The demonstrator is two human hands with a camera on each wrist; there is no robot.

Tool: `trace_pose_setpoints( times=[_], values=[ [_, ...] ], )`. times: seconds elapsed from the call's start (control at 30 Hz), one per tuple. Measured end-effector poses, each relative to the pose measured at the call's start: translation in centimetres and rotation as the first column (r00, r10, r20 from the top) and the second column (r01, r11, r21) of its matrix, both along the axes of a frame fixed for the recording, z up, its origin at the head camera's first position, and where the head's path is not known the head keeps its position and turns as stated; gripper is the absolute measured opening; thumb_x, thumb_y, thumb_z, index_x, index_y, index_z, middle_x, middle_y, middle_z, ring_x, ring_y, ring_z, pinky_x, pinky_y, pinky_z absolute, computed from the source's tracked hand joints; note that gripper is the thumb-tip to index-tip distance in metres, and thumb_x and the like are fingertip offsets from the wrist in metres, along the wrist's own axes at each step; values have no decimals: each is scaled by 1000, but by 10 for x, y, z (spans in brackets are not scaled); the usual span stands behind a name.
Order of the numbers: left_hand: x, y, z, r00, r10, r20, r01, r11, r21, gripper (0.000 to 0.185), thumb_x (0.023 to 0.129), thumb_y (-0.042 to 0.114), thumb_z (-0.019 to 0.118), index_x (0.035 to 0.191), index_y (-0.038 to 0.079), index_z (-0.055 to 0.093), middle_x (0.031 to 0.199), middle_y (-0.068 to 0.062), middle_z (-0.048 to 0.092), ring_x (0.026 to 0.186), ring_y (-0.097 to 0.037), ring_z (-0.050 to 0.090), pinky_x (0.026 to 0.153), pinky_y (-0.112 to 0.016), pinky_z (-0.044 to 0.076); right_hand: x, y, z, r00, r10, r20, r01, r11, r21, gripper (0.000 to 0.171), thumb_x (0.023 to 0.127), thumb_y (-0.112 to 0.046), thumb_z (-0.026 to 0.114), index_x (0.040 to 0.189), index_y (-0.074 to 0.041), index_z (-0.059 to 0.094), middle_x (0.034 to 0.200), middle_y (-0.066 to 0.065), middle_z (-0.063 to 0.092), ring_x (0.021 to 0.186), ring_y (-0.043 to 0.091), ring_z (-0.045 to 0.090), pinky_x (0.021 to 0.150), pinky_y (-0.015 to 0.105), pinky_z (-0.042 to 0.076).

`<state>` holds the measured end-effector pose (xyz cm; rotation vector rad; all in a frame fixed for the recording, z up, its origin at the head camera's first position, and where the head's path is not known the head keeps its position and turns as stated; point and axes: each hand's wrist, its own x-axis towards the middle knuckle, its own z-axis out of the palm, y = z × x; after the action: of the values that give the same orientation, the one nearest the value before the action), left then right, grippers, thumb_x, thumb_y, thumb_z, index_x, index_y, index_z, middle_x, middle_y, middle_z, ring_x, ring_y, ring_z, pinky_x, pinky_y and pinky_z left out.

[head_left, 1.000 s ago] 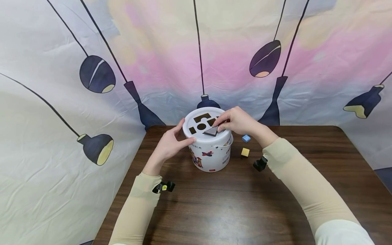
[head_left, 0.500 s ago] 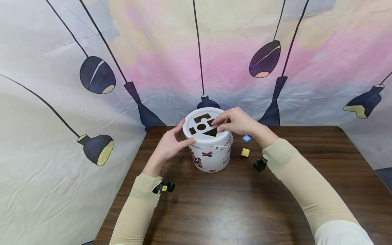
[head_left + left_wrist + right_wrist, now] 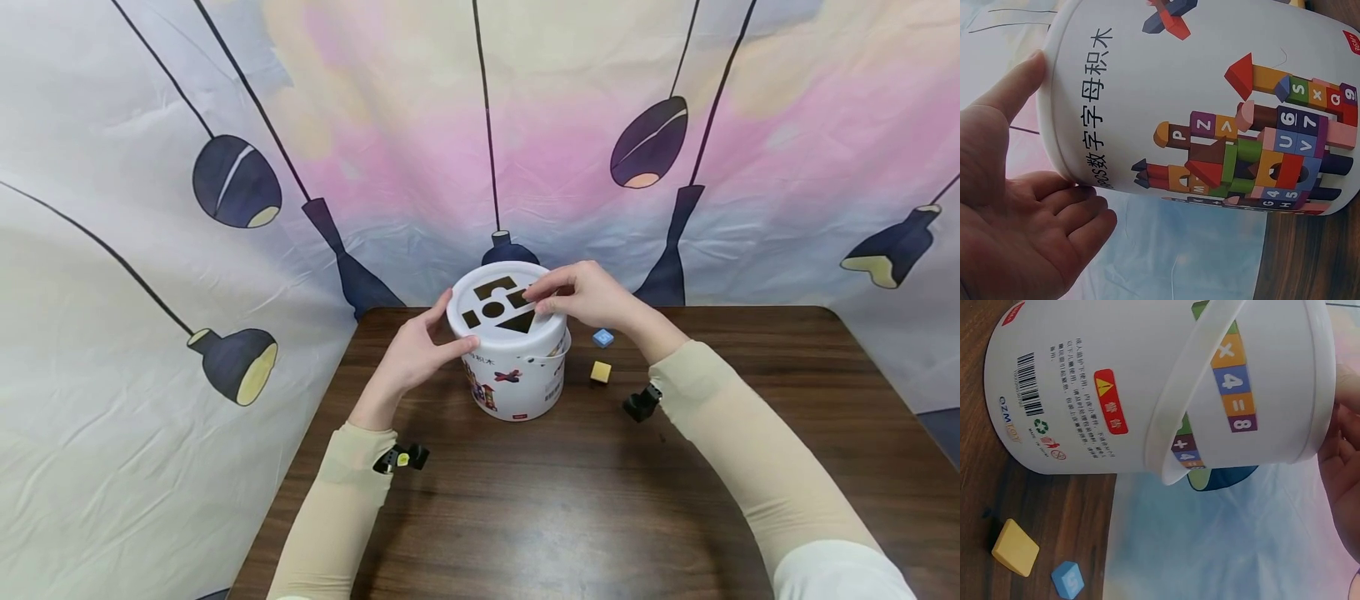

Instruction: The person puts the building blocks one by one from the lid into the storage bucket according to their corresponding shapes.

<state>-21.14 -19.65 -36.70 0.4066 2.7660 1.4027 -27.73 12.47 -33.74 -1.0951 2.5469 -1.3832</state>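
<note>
A white toy-block bucket [image 3: 517,392] stands on the table, its white lid [image 3: 480,331] cut with dark holes: a triangle, a circle, rectangles and an arch shape. My left hand [image 3: 412,354] rests against the lid's left edge, thumb at the front rim and fingers at the side. In the left wrist view these fingers [image 3: 1082,212] look relaxed beside the rim. Over the lid's right side is my right hand [image 3: 588,296], loosely bent, with no block showing in its fingers. Its fingertips lie near the triangular hole [image 3: 517,322] and a rectangular one.
To the right of the bucket lie a yellow block [image 3: 600,372] and a blue block [image 3: 603,337] on the dark wooden table [image 3: 525,517]. The bucket's white handle [image 3: 1194,381] hangs down its right side. A printed cloth [image 3: 420,125] hangs behind the table.
The dark triangular block in my right fingers one second ago has gone from view, leaving the triangular hole uncovered. My right hand has since shifted slightly right; the left stays put.
</note>
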Motion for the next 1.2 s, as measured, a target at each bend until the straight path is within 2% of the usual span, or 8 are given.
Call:
trace_pose_setpoints(
  times=[0.13, 0.33, 0.53, 0.67, 0.8, 0.93, 1.07, 1.2],
  values=[
    [0, 0, 0, 1000, -19, -5, 19, 1000, -4, 104, 92, 49, 84, 172, 19, 24, 174, -1, 30, 155, -19, 36, 122, -47, 38, 0, 3, -4, 999, -7, 37, 9, 999, -47, 23, 98, -14, 82, 120, -10, 83, 116, 2, 80, 109, 19, 73, 90, 34, 58],
    [-1, -2, -4, 997, -35, -69, 29, 996, -90, 106, 95, 57, 78, 173, 17, 20, 177, 5, 17, 161, -16, 19, 128, -51, 25, 1, 4, -11, 998, -27, 60, 32, 996, -84, 24, 97, -16, 82, 121, -10, 83, 116, 3, 80, 110, 20, 73, 90, 31, 58],
    [-1, 1, -8, 996, -27, -86, 20, 996, -81, 104, 95, 57, 77, 173, 19, 19, 176, 0, 22, 161, -21, 24, 126, -54, 29, 1, 6, -17, 995, -32, 92, 45, 988, -145, 26, 97, -15, 83, 122, -7, 82, 122, 6, 78, 110, 21, 73, 90, 29, 59],
    [-3, 4, -11, 997, -14, -71, 11, 999, -37, 108, 94, 56, 79, 174, 23, 15, 176, -2, 26, 160, -22, 28, 124, -53, 32, 2, 9, -20, 994, -34, 106, 56, 977, -208, 26, 97, -13, 82, 122, -6, 82, 123, 8, 77, 109, 19, 73, 89, 29, 59],
    [-3, 4, -12, 999, -4, -54, 5, 1000, 15, 108, 92, 50, 84, 173, 23, 19, 173, -4, 32, 157, -22, 35, 122, -53, 36, 4, 9, -23, 992, -36, 123, 69, 958, -280, 25, 98, -11, 80, 122, -5, 82, 121, 10, 78, 106, 17, 74, 87, 29, 61],
    [-2, 4, -9, 999, -8, -35, 9, 999, 34, 106, 92, 47, 85, 173, 23, 21, 171, -4, 36, 154, -22, 40, 121, -51, 39, 7, 15, -28, 988, -77, 137, 121, 928, -353, 26, 100, -11, 78, 124, -2, 80, 119, 10, 78, 105, 15, 74, 86, 29, 61],
    [-2, 5, -5, 1000, -16, -26, 17, 999, 45, 106, 92, 45, 86, 173, 23, 22, 171, -4, 36, 154, -21, 41, 121, -50, 39, 6, 27, -40, 979, -144, 142, 191, 893, -408, 30, 102, -14, 77, 128, 1, 77, 119, 4, 79, 109, 13, 72, 91, 27, 59],
    [-1, 5, -4, 1000, -12, -20, 13, 999, 49, 106, 91, 45, 86, 173, 23, 23, 171, -2, 36, 154, -19, 40, 122, -48, 38, 8, 42, -57, 961, -197, 194, 262, 875, -408, 35, 104, -18, 75, 132, 2, 74, 123, -1, 78, 111, 10, 71, 95, 25, 57]
  ],
)
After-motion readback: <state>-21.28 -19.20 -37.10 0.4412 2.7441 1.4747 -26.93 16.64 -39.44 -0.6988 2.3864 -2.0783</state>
